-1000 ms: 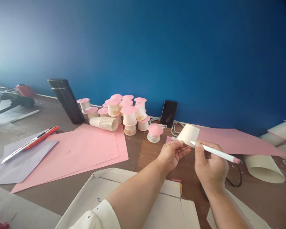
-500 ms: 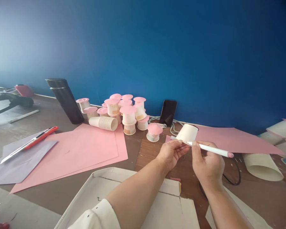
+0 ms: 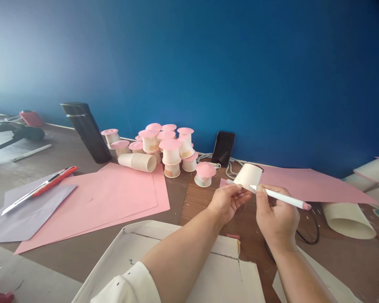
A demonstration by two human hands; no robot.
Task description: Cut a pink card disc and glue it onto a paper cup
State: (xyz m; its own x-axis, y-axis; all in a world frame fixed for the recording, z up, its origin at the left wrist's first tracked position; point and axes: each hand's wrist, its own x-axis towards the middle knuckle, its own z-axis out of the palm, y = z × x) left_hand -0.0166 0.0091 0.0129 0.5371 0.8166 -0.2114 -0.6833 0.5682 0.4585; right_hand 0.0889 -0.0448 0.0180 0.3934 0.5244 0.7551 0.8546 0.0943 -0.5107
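While the left hand (image 3: 225, 202) is pinching a white paper cup (image 3: 249, 176) above the surface (image 3: 189, 198), the right hand (image 3: 276, 216) is gripping a white pen (image 3: 281, 198) against it; light and crushable, the cup probably wants holding gently near its rim.

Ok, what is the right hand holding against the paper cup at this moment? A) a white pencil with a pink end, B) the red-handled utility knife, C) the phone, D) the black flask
A: the right hand grips a white pencil with a pink end, its tip at the paper cup held by the left hand; the utility knife lies far off on the grey paper.
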